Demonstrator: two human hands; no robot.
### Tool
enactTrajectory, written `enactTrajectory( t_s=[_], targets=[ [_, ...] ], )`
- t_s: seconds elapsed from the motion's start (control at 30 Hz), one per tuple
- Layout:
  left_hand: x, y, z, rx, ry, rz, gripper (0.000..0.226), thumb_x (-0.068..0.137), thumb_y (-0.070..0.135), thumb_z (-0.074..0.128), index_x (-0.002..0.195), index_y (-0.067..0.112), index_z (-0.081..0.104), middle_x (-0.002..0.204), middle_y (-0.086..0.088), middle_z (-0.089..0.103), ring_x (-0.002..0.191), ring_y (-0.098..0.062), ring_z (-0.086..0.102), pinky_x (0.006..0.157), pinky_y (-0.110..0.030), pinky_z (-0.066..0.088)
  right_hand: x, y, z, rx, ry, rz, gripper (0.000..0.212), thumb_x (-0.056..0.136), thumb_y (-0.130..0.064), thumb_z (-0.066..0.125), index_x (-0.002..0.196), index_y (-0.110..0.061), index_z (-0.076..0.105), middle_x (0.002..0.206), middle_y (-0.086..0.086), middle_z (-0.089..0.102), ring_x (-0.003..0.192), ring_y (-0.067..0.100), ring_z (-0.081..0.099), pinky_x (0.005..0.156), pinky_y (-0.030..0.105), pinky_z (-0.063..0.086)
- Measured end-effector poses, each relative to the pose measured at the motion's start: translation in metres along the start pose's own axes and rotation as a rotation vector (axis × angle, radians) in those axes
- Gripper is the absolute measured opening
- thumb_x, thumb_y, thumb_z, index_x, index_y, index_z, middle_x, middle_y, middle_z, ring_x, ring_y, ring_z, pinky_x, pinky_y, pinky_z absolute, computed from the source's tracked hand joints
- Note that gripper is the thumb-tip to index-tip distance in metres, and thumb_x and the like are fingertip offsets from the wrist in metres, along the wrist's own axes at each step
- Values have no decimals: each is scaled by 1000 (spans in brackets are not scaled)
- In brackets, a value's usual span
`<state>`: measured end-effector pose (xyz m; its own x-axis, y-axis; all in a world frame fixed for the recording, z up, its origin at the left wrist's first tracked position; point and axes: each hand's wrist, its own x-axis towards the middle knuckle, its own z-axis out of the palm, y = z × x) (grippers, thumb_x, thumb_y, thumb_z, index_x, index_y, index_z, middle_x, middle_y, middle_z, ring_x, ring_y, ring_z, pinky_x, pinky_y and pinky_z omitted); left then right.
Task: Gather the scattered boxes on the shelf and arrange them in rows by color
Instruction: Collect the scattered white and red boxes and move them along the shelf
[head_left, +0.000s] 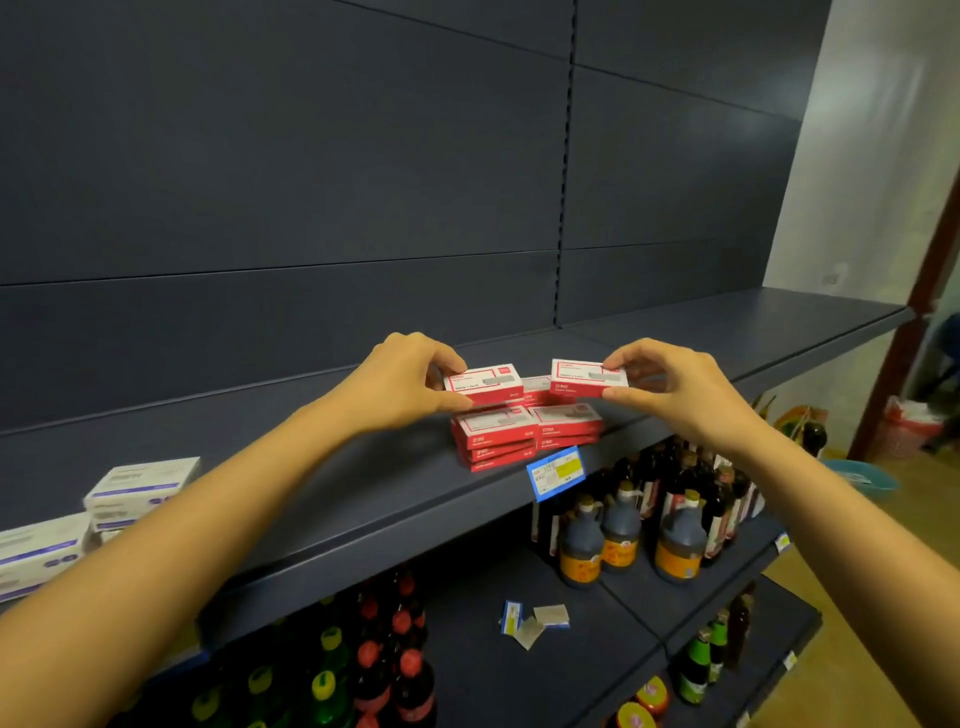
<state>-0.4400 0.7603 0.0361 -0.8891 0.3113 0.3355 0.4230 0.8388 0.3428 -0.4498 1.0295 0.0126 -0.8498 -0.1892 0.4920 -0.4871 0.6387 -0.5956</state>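
Small stacks of red boxes (498, 434) stand close together near the front of the dark blue shelf (363, 483). My left hand (405, 382) pinches a red box (485, 383) by its left end, just above the left stack. My right hand (675, 382) pinches another red box (582, 376) by its right end, held above the right side of the pile. Several white-and-purple boxes (137, 488) sit stacked at the far left of the same shelf.
A blue and yellow price tag (557, 472) hangs on the shelf's front edge below the red boxes. Dark sauce bottles (623, 535) fill the lower shelf at right, and soda bottles (374, 670) stand below at left. Loose paper tags (535, 621) lie on the lower shelf.
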Motion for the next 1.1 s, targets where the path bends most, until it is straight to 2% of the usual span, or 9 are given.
enactTrajectory(
  t_s=[0.1,0.23,0.33,0.4,0.5,0.6,0.77,1.0,1.1],
  targets=[
    [15,0,6,16,-10,-47,42,79,29,70,115,9,62,111,-6,68,91,-17,64,87,-37,54,20,11,0,47,-21,-18,24,79,-15,71,101,-11,64,98,-4,65,90,9,61,80,15,47],
    [19,0,23,20,-92,-128,39,83,27,66,117,9,60,114,-5,67,93,-14,63,88,-31,52,42,26,8,85,-88,-62,20,79,-13,72,97,-13,64,97,-4,66,90,12,62,83,19,48],
    [17,6,26,9,-60,-191,40,84,28,64,120,10,58,120,-6,64,98,-16,62,89,-28,50,57,34,15,104,-127,-91,20,79,-15,72,97,-12,64,95,-5,65,86,9,62,73,8,47],
    [15,12,25,28,5,-257,48,84,34,62,126,11,52,129,-6,57,109,-19,58,90,-27,46,66,40,19,112,-168,-105,21,80,-16,70,99,-11,62,97,-3,65,87,10,62,69,8,46],
    [7,20,22,89,142,-330,53,86,42,57,130,13,49,135,-4,52,119,-20,51,97,-31,41,74,45,25,48,-270,-127,25,82,-17,68,106,-12,63,111,3,65,102,17,61,85,25,49],
    [-9,27,13,192,222,-382,51,86,44,55,129,15,50,132,-2,55,117,-20,53,99,-36,43,77,42,28,-45,-326,-196,31,86,-27,63,115,-17,61,125,1,58,115,17,53,93,28,42],
    [-49,29,-6,340,361,-495,44,87,42,54,124,18,54,125,1,60,111,-18,56,95,-37,46,75,-1,38,-77,-327,-430,35,87,-36,58,121,-26,58,133,-6,52,126,17,45,103,43,40],
    [-141,23,-45,519,486,-693,38,88,40,54,120,18,56,118,0,62,105,-18,57,87,-37,49,54,-93,91,-3,-418,-705,37,89,-37,55,126,-31,53,133,-10,51,126,15,42,101,45,41],
    [-190,21,-63,575,513,-804,38,88,40,55,118,18,57,117,0,62,105,-19,57,84,-36,47,35,-136,120,39,-473,-792,38,89,-37,55,126,-31,52,134,-10,50,127,15,40,100,41,41]
  ],
)
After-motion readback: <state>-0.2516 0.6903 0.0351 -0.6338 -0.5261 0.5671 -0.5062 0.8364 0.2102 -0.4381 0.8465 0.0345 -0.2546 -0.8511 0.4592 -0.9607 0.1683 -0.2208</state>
